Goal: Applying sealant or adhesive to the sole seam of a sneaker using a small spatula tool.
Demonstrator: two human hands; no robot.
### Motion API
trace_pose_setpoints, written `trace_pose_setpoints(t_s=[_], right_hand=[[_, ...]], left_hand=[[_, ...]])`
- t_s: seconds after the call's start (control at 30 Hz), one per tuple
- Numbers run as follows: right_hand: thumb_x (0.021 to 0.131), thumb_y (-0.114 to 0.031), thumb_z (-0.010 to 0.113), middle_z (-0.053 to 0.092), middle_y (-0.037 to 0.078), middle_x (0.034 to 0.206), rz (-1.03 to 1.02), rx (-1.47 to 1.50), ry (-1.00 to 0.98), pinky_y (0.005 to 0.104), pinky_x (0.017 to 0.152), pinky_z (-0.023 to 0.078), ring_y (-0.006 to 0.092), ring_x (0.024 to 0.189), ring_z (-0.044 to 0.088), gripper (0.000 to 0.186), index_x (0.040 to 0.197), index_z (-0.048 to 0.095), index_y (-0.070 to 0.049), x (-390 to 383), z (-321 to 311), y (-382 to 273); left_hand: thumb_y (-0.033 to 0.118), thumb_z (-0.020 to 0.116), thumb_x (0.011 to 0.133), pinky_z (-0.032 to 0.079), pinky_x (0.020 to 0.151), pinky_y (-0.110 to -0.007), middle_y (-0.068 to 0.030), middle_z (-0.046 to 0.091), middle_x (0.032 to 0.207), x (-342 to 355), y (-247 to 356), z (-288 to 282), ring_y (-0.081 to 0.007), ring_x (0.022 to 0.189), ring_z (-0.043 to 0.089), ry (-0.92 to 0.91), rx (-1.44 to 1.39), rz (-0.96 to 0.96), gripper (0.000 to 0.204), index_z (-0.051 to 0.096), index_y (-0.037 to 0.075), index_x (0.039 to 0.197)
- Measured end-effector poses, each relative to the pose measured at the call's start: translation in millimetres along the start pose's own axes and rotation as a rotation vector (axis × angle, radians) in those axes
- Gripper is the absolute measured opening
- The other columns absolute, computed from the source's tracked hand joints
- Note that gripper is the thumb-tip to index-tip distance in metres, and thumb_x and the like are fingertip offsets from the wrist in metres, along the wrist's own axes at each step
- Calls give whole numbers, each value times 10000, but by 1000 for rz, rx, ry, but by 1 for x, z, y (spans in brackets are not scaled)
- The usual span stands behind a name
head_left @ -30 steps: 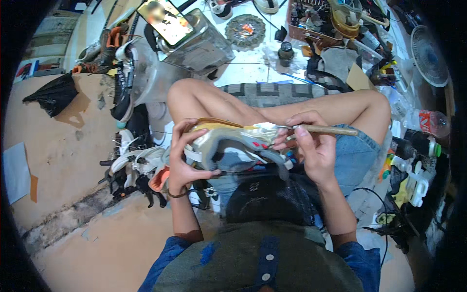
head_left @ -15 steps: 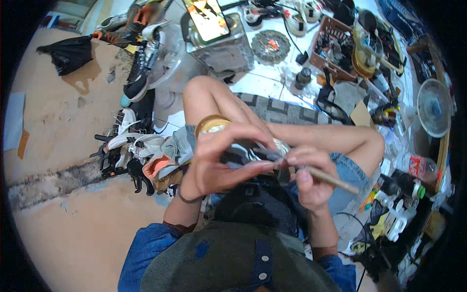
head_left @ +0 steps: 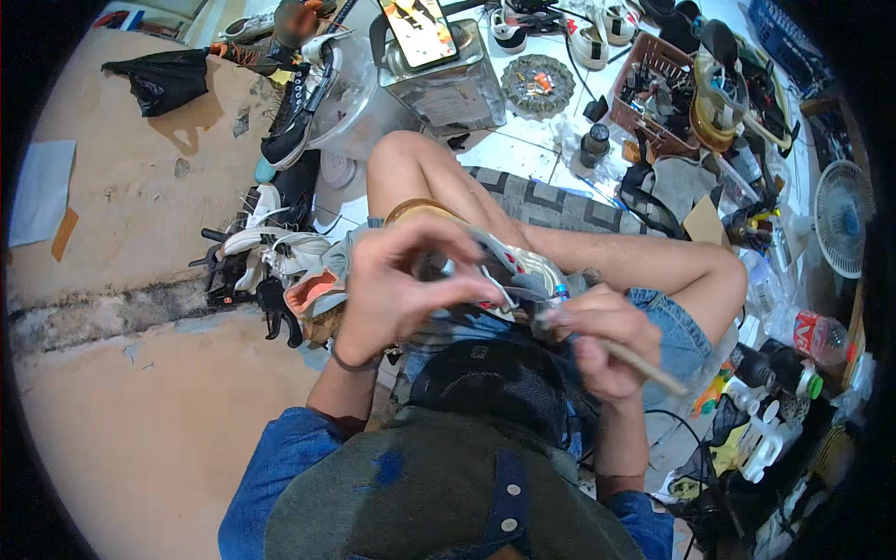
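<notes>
A shoe (head_left: 537,268) with a tan sole and a silvery-white upper with red marks lies across my lap, partly covered by my hands. My right hand (head_left: 611,341) is closed around a slim wooden-handled tool (head_left: 646,368). Its handle slants down to the right, and the working end by the shoe is too small and blurred to make out. Over the shoe's left part is my left hand (head_left: 397,285), blurred, with thumb and forefinger curved and their tips apart. Nothing shows clearly between them.
Several shoes (head_left: 271,252) lie to my left. Ahead stand a lit phone (head_left: 418,34) on a metal tin (head_left: 471,93), a round ashtray (head_left: 539,86) and a brown basket (head_left: 623,117) of small items. To my right are a fan (head_left: 840,219) and several bottles (head_left: 810,336).
My left hand has drawn back leftward from the tool's end, and its fingertips have parted, uncovering more of the shoe. The right hand still grips the tool. The whole view has shifted slightly.
</notes>
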State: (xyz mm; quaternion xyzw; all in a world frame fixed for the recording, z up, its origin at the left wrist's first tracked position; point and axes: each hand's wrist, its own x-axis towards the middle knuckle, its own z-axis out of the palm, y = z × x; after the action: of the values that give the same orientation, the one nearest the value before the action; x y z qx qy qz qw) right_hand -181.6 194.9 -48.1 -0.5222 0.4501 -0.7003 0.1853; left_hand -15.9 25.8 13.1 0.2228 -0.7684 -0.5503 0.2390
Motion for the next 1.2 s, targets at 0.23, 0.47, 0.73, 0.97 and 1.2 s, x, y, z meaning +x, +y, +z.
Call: trace_pose_setpoints(t_s=[0.23, 0.47, 0.73, 0.97, 1.2], right_hand=[[917, -97, 600, 713, 168, 936, 321, -28, 101, 337, 739, 555, 224, 807, 697, 219, 1102, 633, 17, 20, -1, 34], [776, -158, 743, 637, 212, 1098, 454, -543, -289, 459, 887, 494, 387, 1046, 613, 413, 1149, 619, -32, 23, 67, 51], [748, -1, 680, 674, 135, 958, 286, -618, -184, 375, 716, 543, 310, 821, 678, 324, 1067, 689, -58, 28, 62, -7], [736, -26, 684, 690, 111, 947, 101, -638, -159, 400, 822, 553, 292, 851, 695, 288, 1017, 719, -78, 58, 52, -42], [747, -92, 695, 685, 91, 916, -21, -571, -12, 451, 850, 555, 274, 854, 696, 257, 999, 740, -97, 65, 50, -51]], left_hand=[[77, 690, 902, 536, 671, -292, -131, 685, 811, -13, -49, -83, -178, 716, 645, 440, 119, -35, 133, 651, -49, 920], [267, 512, 1033, 515, 538, -325, -30, 452, 516, -20, -90, -80, -122, 470, 472, 571, -151, -39, 397, 506, 20, 723], [319, 391, 1069, 476, 506, -322, -33, 394, 560, -24, -105, -79, -133, 501, 425, 604, -242, 158, 540, 363, 59, 596], [361, 396, 1056, 541, 642, -399, -116, 493, 777, -12, -63, -32, -222, 696, 540, 468, -799, 191, 351, 460, 51, 904], [761, 395, 884, 139, 1120, -707, -313, 446, 1356, 1, -40, 17, -539, 1387, 248, 44, -1059, 863, 752, 448, 143, 1308]])
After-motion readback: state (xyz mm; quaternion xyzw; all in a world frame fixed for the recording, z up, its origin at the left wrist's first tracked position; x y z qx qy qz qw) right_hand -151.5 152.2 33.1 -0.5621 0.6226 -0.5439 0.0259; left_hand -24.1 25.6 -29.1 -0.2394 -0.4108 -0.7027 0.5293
